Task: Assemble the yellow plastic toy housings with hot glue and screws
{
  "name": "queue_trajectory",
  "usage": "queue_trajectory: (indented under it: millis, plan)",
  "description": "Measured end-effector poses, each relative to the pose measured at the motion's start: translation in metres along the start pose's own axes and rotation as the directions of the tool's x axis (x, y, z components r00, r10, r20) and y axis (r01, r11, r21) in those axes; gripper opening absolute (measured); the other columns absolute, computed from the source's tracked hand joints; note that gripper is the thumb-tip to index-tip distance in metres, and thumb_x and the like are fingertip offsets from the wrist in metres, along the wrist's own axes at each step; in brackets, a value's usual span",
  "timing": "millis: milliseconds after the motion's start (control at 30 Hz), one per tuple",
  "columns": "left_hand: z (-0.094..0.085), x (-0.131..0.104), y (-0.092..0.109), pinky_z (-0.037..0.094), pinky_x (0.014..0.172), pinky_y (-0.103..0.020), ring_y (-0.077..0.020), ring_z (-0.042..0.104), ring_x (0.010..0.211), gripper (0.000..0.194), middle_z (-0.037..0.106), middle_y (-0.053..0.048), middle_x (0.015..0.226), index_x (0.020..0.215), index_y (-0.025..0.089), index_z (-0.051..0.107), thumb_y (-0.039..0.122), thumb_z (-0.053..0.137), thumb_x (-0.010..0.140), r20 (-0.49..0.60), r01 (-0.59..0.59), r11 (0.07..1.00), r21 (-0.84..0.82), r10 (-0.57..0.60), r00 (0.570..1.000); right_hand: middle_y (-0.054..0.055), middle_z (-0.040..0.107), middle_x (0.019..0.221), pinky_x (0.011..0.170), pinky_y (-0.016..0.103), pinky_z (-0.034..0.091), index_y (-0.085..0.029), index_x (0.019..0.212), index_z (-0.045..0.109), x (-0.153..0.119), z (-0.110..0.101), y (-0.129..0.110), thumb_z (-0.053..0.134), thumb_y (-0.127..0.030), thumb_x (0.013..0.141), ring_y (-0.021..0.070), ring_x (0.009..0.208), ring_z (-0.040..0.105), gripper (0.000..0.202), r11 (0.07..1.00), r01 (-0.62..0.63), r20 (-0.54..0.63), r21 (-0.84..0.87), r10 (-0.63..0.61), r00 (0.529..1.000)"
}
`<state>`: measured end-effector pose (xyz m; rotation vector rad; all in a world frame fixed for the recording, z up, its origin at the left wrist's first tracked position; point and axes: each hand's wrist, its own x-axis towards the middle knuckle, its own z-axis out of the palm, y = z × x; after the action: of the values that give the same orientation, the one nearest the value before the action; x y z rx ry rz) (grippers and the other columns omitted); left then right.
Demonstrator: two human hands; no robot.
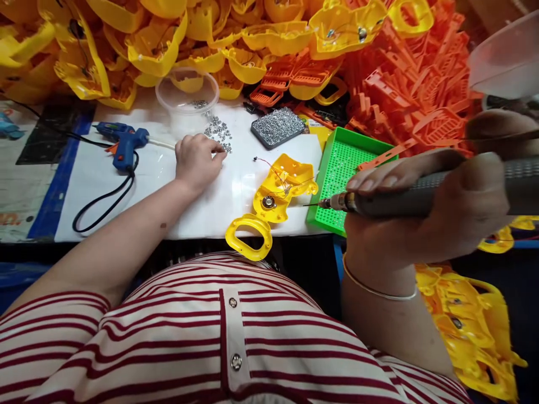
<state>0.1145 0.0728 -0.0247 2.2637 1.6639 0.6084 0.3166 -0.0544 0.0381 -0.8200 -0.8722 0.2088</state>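
My right hand is wrapped around a grey electric screwdriver, whose thin bit points left over the edge of a green perforated tray. By the loose heap of small silvery metal parts, my left hand rests on the white surface with thumb and forefinger pinched; whatever is between them is too small to make out. Between my hands lies a yellow plastic shell, with a round speaker-like part and thin wires inside. Its ring-shaped handle overhangs the front edge of the table.
A dark tray of screws and a clear plastic tub stand behind. On the left lies a blue glue gun with its looped cable. Yellow shells and orange parts pile up at the back; more yellow shells lie lower right.
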Motion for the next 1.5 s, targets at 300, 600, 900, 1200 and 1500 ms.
queue_trajectory:
  millis: [300,600,900,1200,1500]
  plan:
    - [0.007,0.035,0.0,0.029,0.106,-0.052,-0.0343,0.05,0.118,0.019,0.067,-0.009,0.107,0.092,0.019,0.075,0.025,0.057,0.085,0.155,0.004,0.982,0.186,-0.034,0.987,-0.01,0.044,0.048,0.034,0.02,0.038,-0.024,0.091,0.071,-0.004,0.009,0.005,0.067,-0.032,0.079,0.0063,0.035,0.043,0.015,0.991,0.116,0.04,0.067,-0.119,0.992]
    - [0.013,0.034,-0.01,0.034,0.104,-0.048,-0.032,0.055,0.11,0.02,0.071,-0.008,0.101,0.096,0.022,0.072,0.016,0.06,0.082,0.091,-0.081,0.993,0.083,0.074,0.993,-0.008,0.049,0.053,0.036,0.023,0.039,-0.019,0.095,0.066,-0.006,0.005,0.005,0.069,-0.032,0.078,0.0084,0.036,0.046,0.021,0.996,0.058,0.03,0.064,-0.06,0.998]
    - [0.006,0.028,-0.02,0.033,0.107,-0.047,-0.0316,0.055,0.114,0.035,0.071,-0.008,0.105,0.12,0.022,0.066,0.021,0.057,0.086,0.038,-0.034,0.998,0.052,0.032,0.999,-0.008,0.06,0.061,0.034,0.027,0.038,-0.025,0.082,0.065,-0.004,0.006,-0.002,0.065,-0.034,0.07,0.0071,0.033,0.042,0.015,0.999,0.026,-0.052,-0.046,-0.029,0.998]
    - [0.001,0.027,-0.012,0.031,0.108,-0.052,-0.0372,0.051,0.118,0.016,0.066,-0.016,0.11,0.087,0.015,0.068,0.025,0.056,0.088,0.121,0.033,0.983,0.18,-0.056,0.991,-0.008,0.055,0.054,0.031,0.023,0.039,-0.022,0.086,0.067,-0.009,0.011,0.001,0.067,-0.028,0.073,0.0075,0.032,0.042,0.014,0.999,0.034,-0.001,0.027,-0.034,0.999]
    - [0.005,0.029,-0.019,0.036,0.1,-0.048,-0.0334,0.055,0.11,0.019,0.068,-0.015,0.107,0.092,0.019,0.065,0.024,0.047,0.094,-0.03,0.029,0.994,0.102,-0.026,0.999,-0.009,0.05,0.042,0.03,0.022,0.038,-0.02,0.085,0.068,-0.008,0.01,0.002,0.072,-0.027,0.069,0.0108,0.03,0.045,0.018,0.999,-0.001,-0.036,0.043,0.003,0.999]
